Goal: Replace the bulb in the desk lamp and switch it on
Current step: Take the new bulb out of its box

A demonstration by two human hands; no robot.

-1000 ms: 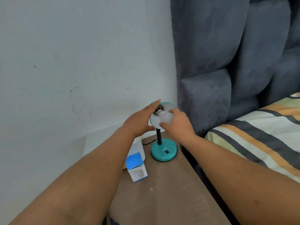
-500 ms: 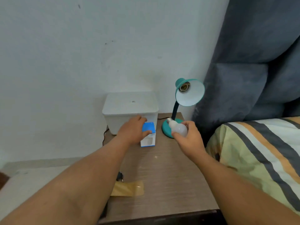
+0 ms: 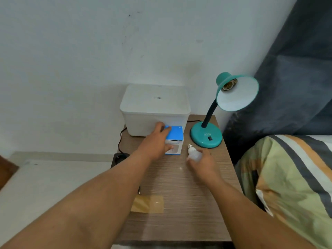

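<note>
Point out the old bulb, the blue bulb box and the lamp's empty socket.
old bulb (image 3: 195,155), head view, on its white globe.
blue bulb box (image 3: 175,133), head view, on its blue top.
empty socket (image 3: 229,85), head view, on its threaded opening.

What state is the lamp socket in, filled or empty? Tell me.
Empty: the socket inside the teal shade shows bare threads; the right hand holds a bulb.

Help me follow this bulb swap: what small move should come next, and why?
Probably set the old bulb down on the table. The right hand holds it, the lamp socket is empty, and the left hand grips the blue bulb box.
</note>
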